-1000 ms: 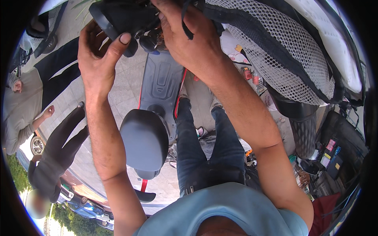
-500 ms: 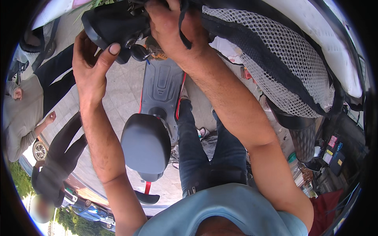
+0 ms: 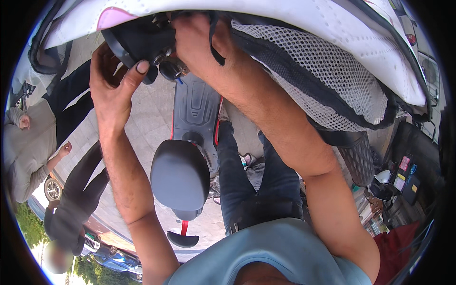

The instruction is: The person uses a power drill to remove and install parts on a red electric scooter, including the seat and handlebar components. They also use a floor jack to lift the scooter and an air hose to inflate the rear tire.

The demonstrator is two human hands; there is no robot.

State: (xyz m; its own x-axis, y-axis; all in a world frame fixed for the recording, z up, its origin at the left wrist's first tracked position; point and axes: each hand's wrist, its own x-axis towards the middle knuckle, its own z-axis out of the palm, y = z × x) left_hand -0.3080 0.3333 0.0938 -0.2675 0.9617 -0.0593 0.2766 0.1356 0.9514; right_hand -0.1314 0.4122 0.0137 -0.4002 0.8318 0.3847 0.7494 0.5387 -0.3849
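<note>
So, a black plastic housing (image 3: 140, 40) is being held up at the front of a scooter, just under the edge of a white padded cover (image 3: 266, 14) and beyond the grey footboard (image 3: 194, 104). Its left end is being cupped by the left hand (image 3: 111, 80), the thumb being laid on the near edge and the fingers being tucked round the far side, presumably because both faces are being steadied at once. At the other end, the right hand (image 3: 202, 45) is being held in close with the wrist bent, maybe because it's being crowded by the cover; its fingertips are being hidden, so whether anything is being gripped cannot be told. The back of that hand is being crossed by a loose black strap (image 3: 215, 45) (bit of a nuisance, probably). Between the hands, a black-headed key (image 3: 168, 71) is being left exposed by the lock. The right forearm is being flanked by mesh lining (image 3: 318, 76).
</note>
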